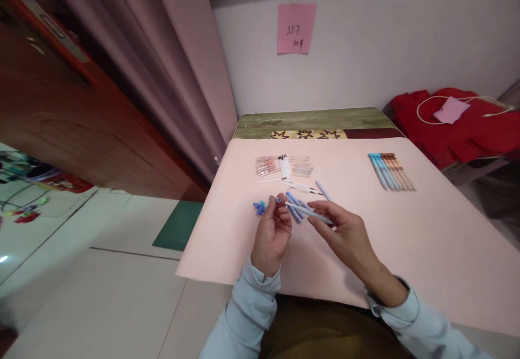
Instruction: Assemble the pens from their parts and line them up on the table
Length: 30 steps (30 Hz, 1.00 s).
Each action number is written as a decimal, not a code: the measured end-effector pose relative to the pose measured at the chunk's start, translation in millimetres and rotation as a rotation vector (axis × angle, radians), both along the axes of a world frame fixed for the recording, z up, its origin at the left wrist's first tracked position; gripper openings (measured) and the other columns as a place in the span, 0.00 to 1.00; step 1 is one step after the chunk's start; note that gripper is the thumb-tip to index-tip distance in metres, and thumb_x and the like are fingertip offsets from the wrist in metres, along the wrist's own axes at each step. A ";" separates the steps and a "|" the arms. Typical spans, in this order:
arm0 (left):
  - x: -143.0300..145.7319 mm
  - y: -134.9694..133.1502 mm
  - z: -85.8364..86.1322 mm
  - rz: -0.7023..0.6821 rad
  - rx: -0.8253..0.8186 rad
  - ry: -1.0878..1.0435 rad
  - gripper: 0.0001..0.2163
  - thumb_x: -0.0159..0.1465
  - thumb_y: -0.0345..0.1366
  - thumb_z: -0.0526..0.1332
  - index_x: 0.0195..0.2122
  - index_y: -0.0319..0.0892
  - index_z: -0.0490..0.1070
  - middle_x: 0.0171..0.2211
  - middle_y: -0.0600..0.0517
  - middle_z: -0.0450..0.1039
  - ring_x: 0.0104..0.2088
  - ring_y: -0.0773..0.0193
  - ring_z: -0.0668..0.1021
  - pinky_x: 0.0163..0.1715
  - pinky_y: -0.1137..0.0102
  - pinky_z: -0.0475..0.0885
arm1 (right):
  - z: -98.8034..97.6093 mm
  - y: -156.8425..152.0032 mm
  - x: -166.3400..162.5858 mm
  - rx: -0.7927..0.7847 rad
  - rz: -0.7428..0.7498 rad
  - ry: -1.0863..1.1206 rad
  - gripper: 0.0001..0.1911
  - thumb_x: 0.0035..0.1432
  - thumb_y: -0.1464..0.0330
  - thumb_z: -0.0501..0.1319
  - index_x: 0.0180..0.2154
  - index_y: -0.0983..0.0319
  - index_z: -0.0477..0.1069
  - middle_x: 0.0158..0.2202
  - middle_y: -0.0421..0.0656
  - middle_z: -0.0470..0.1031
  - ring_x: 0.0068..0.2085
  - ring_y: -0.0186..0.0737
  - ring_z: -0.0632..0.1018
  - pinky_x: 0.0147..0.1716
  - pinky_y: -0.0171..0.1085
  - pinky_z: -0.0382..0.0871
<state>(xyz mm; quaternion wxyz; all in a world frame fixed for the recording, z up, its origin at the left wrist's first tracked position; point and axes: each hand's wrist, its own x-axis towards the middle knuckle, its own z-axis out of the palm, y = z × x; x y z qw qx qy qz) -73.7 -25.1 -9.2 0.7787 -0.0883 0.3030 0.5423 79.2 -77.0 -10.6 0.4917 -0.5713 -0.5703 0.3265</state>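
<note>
My left hand [271, 240] pinches a small blue pen part [278, 200] between thumb and fingertips; its exact shape is too small to make out. In my right hand [345, 234] is a pale blue pen barrel [314, 214], held tilted with a thin white end pointing towards my left hand. Behind the fingers lie several blue pen barrels [293, 207], partly covered. Small blue pen pieces [260, 207] sit in a heap just left of my left hand. Beyond my hands are loose white refills [303, 187] and a lavender barrel [323, 190].
Further back are a row of white refills [285, 168] and clear pinkish tubes [266, 166]. Blue pens [378, 172] and brown pens [397, 172] lie lined up at the right. Pink paper [422, 250] covers the table. A red cloth [459, 137] stands beyond its right edge.
</note>
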 end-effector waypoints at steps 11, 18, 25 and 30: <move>30.7 -6.1 6.5 -0.054 0.052 0.012 0.08 0.70 0.33 0.56 0.40 0.34 0.72 0.30 0.52 0.75 0.18 0.80 0.70 0.17 0.85 0.67 | 14.2 -8.8 18.1 0.354 -0.133 -0.344 0.03 0.60 0.69 0.62 0.37 0.60 0.73 0.31 0.39 0.78 0.26 0.31 0.77 0.27 0.30 0.70; 56.7 -7.6 1.7 -0.021 0.166 0.232 0.06 0.65 0.33 0.64 0.39 0.35 0.74 0.32 0.51 0.77 0.20 0.78 0.72 0.19 0.83 0.68 | 12.4 -7.7 38.2 0.419 -0.177 -0.462 0.03 0.61 0.71 0.61 0.38 0.60 0.73 0.32 0.38 0.79 0.26 0.30 0.79 0.26 0.30 0.70; 73.3 -6.7 4.4 -0.029 0.212 0.354 0.12 0.57 0.37 0.71 0.37 0.35 0.76 0.31 0.52 0.77 0.21 0.77 0.73 0.20 0.82 0.68 | 12.5 -6.0 53.3 0.424 -0.207 -0.486 0.02 0.61 0.70 0.62 0.38 0.60 0.73 0.31 0.38 0.78 0.26 0.30 0.79 0.26 0.30 0.70; 80.8 -9.1 3.8 -0.070 0.270 0.423 0.16 0.52 0.40 0.74 0.36 0.36 0.77 0.28 0.53 0.76 0.20 0.77 0.72 0.19 0.82 0.66 | 9.4 -4.3 58.0 0.434 -0.203 -0.501 0.02 0.61 0.72 0.61 0.38 0.60 0.73 0.32 0.38 0.78 0.27 0.30 0.79 0.27 0.29 0.69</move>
